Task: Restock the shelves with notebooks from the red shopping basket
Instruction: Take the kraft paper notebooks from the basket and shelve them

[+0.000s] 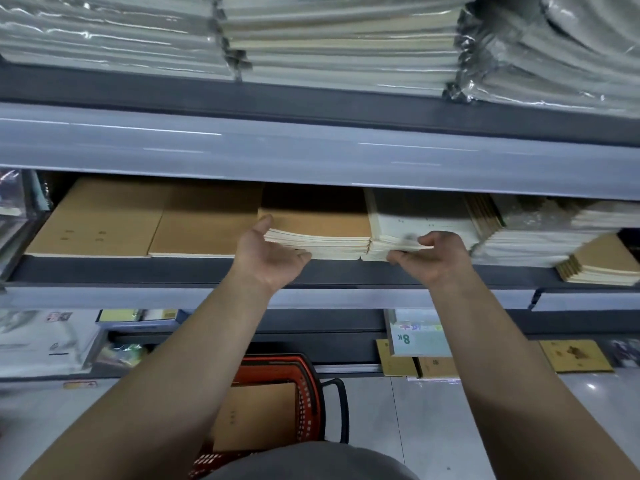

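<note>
**Fingers on the notebook stacks at the middle shelf**

Fingers of the left hand (268, 256) lie straight and together, palm turned up against the front edge of the kraft-cover notebook stack (317, 233), thumb raised at its left corner. Right hand (431, 258) has fingers curled, pinching the front edge of the cream-cover stack (415, 225) just beside it, thumb below, fingertips on top.

Both stacks sit on the middle shelf (138, 271), touching side by side. Kraft stack: plain brown cover, cream page edges, many thin books. Two more brown stacks (145, 220) lie flat to the left, small dark printed marks on the cover, too blurred to read. Further right, another brown stack (602, 261) hangs over the shelf lip.

Red shopping basket (304, 393) stands on the floor below, between the arms, black handle, one brown notebook (254, 415) lying inside with small unreadable print.

Lower shelf label (415, 337) reads "8K" in green, seen upside down. Upper shelf holds plastic-wrapped paper packs (339, 39).
</note>
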Tool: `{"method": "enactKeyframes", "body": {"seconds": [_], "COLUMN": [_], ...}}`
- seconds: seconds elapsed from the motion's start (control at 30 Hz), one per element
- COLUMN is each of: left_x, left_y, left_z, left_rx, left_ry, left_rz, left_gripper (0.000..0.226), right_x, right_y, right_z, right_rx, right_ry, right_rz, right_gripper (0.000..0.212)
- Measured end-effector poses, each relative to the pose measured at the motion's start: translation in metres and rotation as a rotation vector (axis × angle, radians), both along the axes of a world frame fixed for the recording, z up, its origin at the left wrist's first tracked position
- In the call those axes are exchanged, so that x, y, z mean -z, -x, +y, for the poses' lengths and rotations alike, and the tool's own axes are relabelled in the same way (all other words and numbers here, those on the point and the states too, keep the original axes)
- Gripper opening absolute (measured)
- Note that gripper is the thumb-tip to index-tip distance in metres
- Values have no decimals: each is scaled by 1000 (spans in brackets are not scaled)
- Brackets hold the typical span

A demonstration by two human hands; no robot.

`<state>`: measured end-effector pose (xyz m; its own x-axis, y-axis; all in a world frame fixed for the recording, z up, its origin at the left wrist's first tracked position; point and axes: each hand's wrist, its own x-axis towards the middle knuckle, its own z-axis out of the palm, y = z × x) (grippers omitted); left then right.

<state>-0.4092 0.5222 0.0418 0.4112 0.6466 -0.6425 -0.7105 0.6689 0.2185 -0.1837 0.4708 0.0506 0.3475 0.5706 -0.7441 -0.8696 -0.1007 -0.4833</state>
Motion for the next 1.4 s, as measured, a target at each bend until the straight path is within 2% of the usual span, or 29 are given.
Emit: {"method": "enactKeyframes", "body": {"seconds": [0.07,0.1,0.23,0.5,0.73,1.03,1.23,1.4], "left_x": [-4,-6,0,-3,-4,-34,-56,-65], "left_y": [-1,-1,-3,-5,-4,4,6,17], "left_z": [3,4,-5,-4,-14,-44,-68,-89], "left_rx": [-31,-43,-17,-4,-36,-9,81,139], "left_ry": [3,-7,-28,-62,-97,-206,-287,-315], "left_rz": [50,72,106,101,145,161,144,127], "left_gripper": [48,48,68,66,77,76,68,53], "right_x": [-3,-5,-7,-7,-5,-30,-57,-64], "right_y": [-3,-4,-9,-30,-25,6,25,43], "right_z": [4,3,-11,17,1,-38,-64,-99], "right_rx": [-2,-12,-36,-75,-9,-198,-181,-162], "right_ry": [15,15,-50,-9,-125,-295,-344,-363], "right_rz": [17,34,74,135,149,9,-37,-43], "right_gripper": [62,64,62,74,80,78,75,73]}}
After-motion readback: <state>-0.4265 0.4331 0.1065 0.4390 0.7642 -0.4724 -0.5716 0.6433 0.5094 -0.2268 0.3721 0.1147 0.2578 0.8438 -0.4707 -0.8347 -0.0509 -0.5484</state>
